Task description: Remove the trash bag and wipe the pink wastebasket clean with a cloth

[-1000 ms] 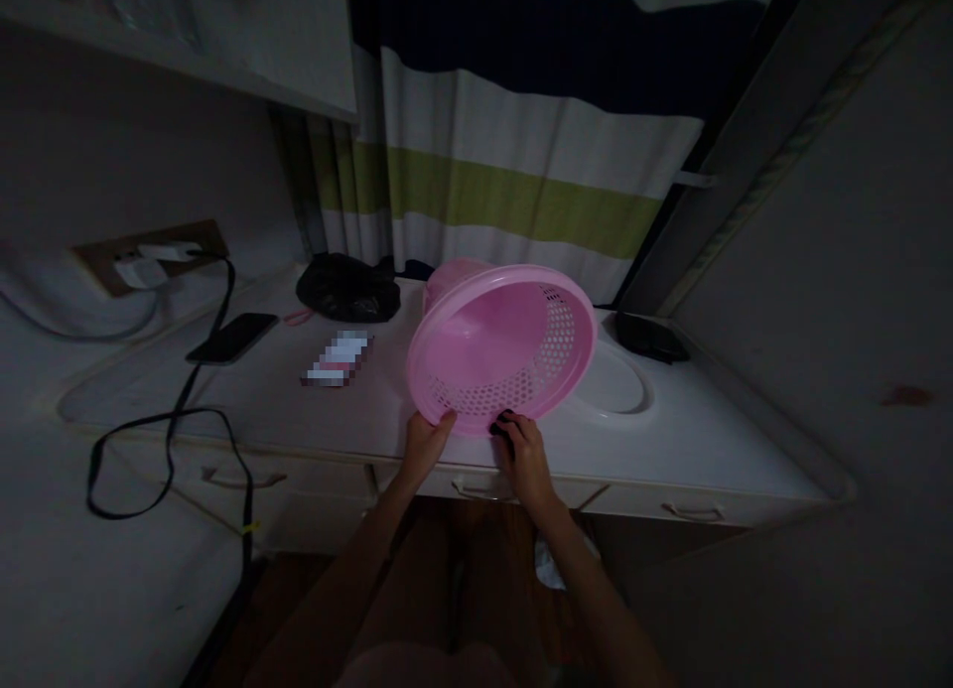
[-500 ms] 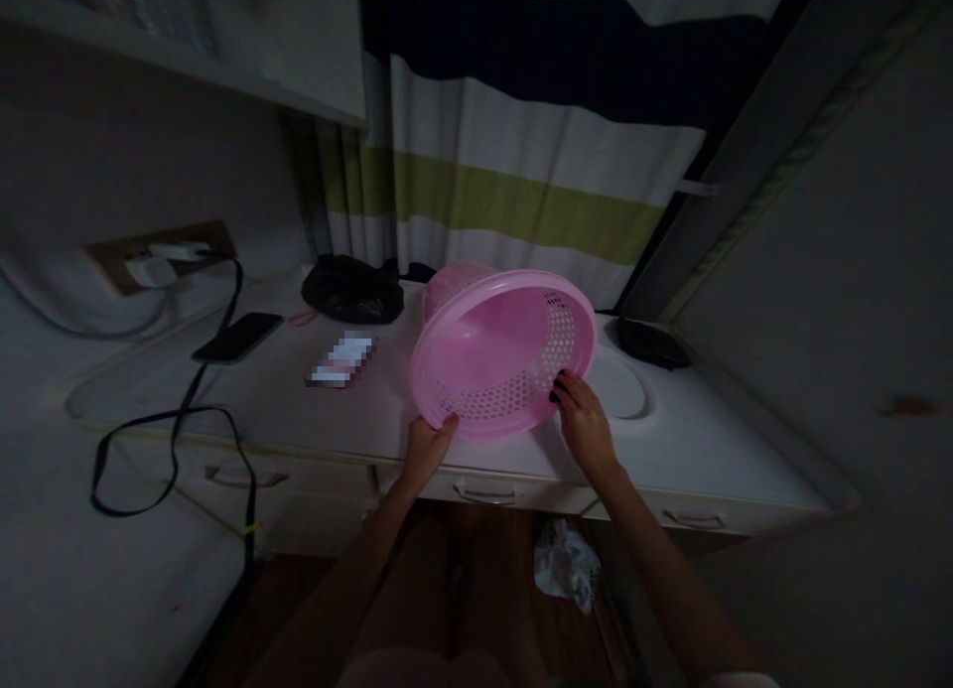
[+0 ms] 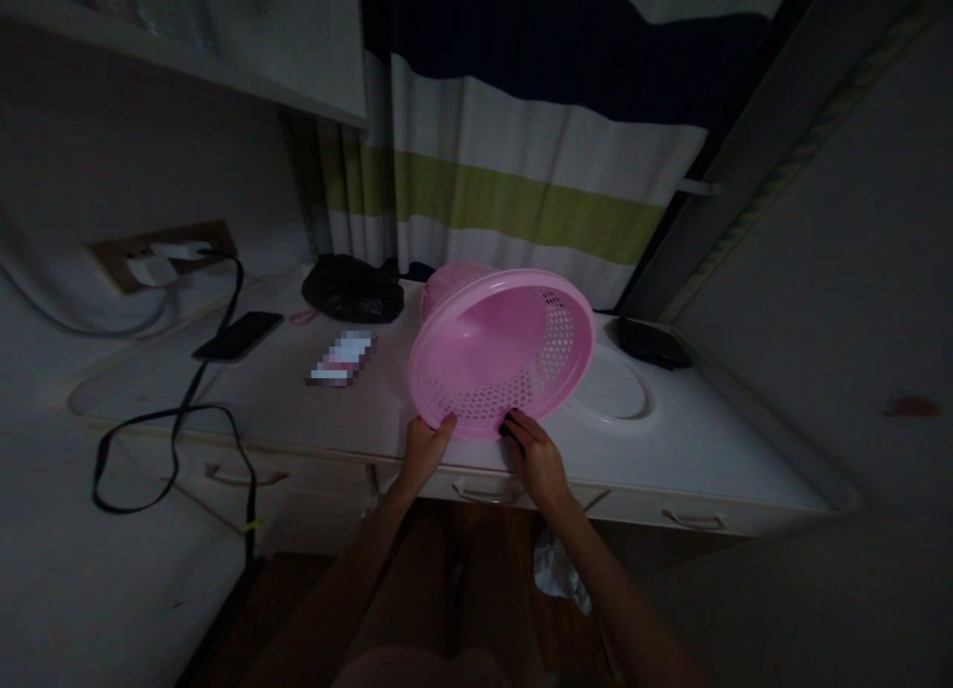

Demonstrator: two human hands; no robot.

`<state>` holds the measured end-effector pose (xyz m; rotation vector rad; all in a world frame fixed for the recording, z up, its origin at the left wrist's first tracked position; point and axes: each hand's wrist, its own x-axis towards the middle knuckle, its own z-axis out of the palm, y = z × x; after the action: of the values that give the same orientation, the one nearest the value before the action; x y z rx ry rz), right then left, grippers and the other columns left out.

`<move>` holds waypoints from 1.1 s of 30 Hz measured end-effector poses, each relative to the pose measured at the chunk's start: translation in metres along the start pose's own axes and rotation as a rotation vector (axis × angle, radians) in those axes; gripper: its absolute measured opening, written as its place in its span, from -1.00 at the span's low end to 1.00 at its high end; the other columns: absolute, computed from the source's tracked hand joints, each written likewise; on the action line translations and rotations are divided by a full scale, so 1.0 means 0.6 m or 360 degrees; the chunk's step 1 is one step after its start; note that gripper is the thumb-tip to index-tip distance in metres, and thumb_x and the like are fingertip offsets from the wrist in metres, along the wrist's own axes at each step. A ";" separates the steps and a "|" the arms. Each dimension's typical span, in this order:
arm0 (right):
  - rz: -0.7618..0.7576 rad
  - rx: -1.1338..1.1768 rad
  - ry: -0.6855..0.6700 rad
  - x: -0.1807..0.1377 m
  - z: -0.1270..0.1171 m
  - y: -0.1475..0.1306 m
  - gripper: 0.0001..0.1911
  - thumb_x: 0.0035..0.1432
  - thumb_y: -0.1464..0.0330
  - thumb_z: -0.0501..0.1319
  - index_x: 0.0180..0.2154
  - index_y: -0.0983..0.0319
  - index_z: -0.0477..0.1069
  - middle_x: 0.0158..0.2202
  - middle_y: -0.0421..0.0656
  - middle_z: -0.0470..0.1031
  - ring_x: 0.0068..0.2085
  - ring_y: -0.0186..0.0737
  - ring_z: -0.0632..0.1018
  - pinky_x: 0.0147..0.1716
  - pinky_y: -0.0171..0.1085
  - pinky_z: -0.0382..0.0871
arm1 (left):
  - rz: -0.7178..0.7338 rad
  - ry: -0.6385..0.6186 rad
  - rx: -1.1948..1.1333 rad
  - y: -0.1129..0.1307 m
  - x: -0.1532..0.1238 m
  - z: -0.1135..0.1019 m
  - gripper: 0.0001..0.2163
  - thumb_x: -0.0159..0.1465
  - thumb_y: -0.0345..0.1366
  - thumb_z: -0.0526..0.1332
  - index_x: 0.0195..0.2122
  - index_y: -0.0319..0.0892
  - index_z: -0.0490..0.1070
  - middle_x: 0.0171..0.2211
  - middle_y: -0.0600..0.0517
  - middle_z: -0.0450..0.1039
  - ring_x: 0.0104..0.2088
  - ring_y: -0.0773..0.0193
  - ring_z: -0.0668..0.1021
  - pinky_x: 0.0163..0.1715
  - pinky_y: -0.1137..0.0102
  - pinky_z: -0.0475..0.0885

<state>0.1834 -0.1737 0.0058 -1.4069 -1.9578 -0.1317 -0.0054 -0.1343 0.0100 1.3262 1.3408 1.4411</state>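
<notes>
A pink plastic basket (image 3: 487, 345) with a band of holes in its wall lies tilted on the white desk, its mouth turned toward me. My left hand (image 3: 427, 448) grips the near left part of its rim, thumb on the inner side. At the bottom of the rim, my right hand (image 3: 532, 452) is closed on the edge, dark nails showing on the inside. Fingers under the rim are hidden on both hands. Partly behind the basket on the right, a round white lid-like piece (image 3: 632, 395) lies flat on the desk.
Left of the basket are a phone with a lit, blurred screen (image 3: 340, 360), a dark phone (image 3: 238, 337) and a black plastic bag (image 3: 352, 289). A black pouch-like item (image 3: 653, 344) sits at the back right. A black cable (image 3: 179, 425) hangs over the desk's left front.
My right hand has slid left and down along the rim, closer to my left hand. The basket has barely shifted, and my left hand keeps its hold.
</notes>
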 end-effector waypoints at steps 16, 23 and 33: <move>0.0094 -0.0090 0.0193 0.022 -0.022 0.054 -0.68 0.12 0.48 0.01 -0.09 0.27 0.37 0.02 -0.01 0.33 0.11 -0.15 0.27 0.06 -0.01 0.22 | 0.0001 -0.0023 -0.0007 0.001 -0.004 0.004 -0.80 -0.05 -0.24 0.21 -0.49 -0.29 0.45 -0.61 0.02 0.45 -0.39 0.16 0.52 -0.41 0.38 0.42; 0.0191 0.0158 0.0022 -0.009 0.022 -0.051 -0.68 0.12 0.46 0.03 -0.09 0.28 0.38 -0.01 -0.01 0.37 0.03 -0.16 0.37 0.02 -0.09 0.30 | 0.0026 0.0005 0.0043 -0.001 -0.006 0.002 -0.77 -0.02 -0.22 0.19 -0.43 -0.30 0.46 -0.59 0.02 0.46 -0.36 0.15 0.52 -0.37 0.37 0.43; 0.0173 -0.0077 0.0304 0.036 -0.039 0.058 -0.69 0.14 0.42 0.01 -0.12 0.35 0.40 0.00 0.05 0.35 0.07 -0.13 0.32 0.07 -0.06 0.23 | 0.0028 -0.0033 0.0064 -0.001 -0.005 0.004 -0.77 -0.02 -0.22 0.19 -0.46 -0.31 0.46 -0.62 0.02 0.45 -0.42 0.18 0.52 -0.41 0.39 0.42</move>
<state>0.2211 -0.1534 0.0254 -1.4717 -1.7295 -0.2551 -0.0027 -0.1364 0.0086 1.3783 1.3546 1.4151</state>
